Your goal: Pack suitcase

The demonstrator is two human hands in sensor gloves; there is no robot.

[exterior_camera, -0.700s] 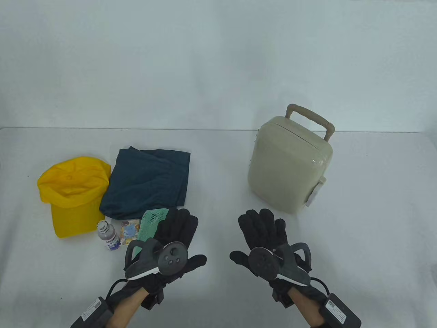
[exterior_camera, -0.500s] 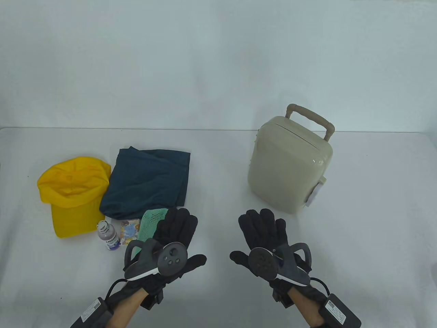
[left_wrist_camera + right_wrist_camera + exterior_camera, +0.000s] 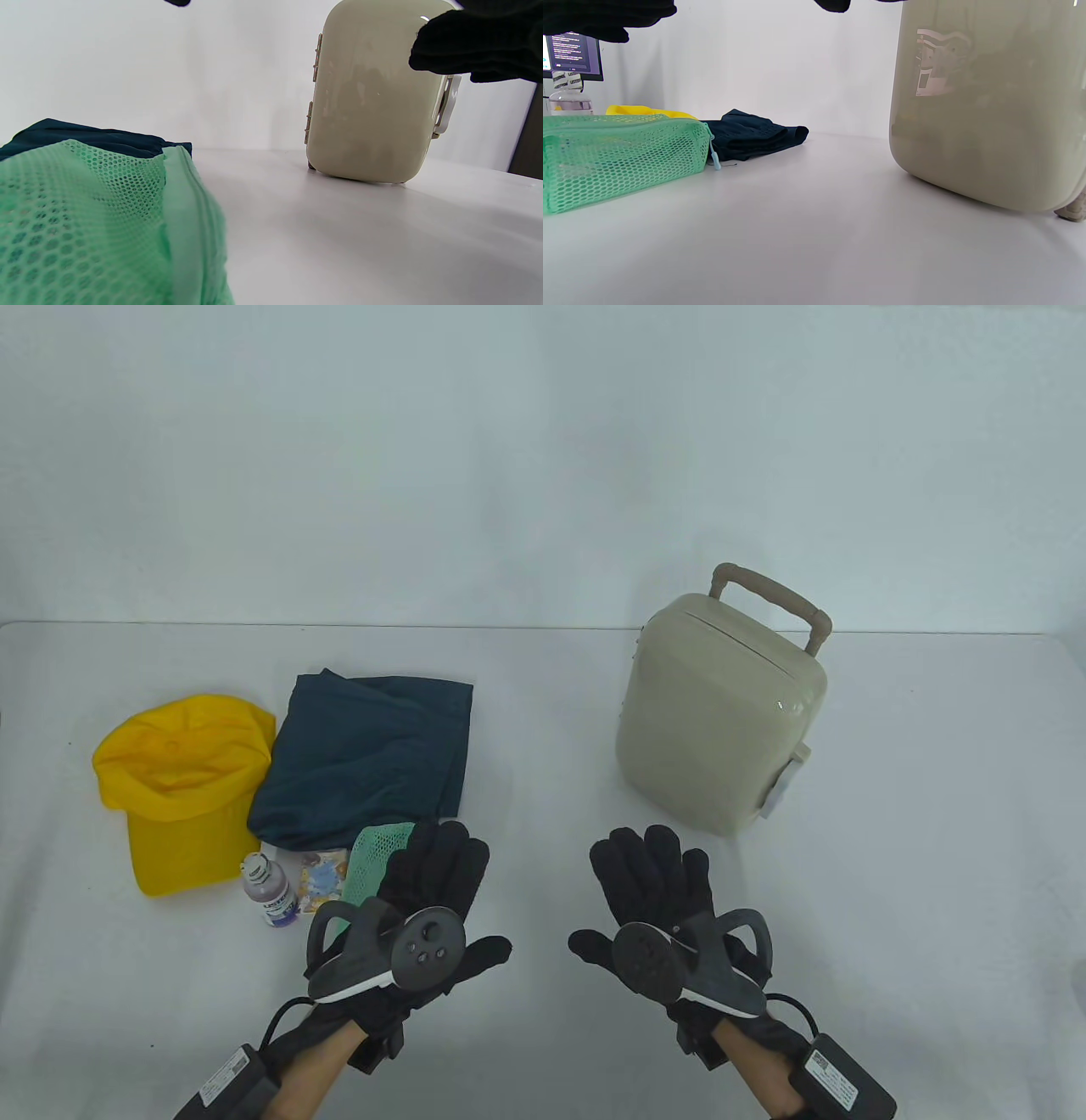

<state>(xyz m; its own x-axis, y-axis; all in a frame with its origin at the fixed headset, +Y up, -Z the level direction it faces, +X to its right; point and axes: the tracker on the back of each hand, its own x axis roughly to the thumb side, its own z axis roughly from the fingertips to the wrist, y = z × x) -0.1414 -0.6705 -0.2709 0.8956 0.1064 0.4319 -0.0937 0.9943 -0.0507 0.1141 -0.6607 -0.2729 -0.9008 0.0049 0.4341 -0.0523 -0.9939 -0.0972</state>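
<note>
Nothing was packed yet: the suitcase [image 3: 719,711] stood closed near the table's far right edge, and the cap [image 3: 182,789], shirt [image 3: 365,755], mesh bag [image 3: 371,864] and bottle [image 3: 270,889] waited at the left. Your left hand [image 3: 422,918] and right hand [image 3: 663,918] hovered with spread, empty fingers

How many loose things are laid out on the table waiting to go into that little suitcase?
5, all left of the suitcase: yellow cap, folded dark blue garment, small bottle, little printed packet, green mesh pouch partly under the left hand. More may be hidden.
</note>
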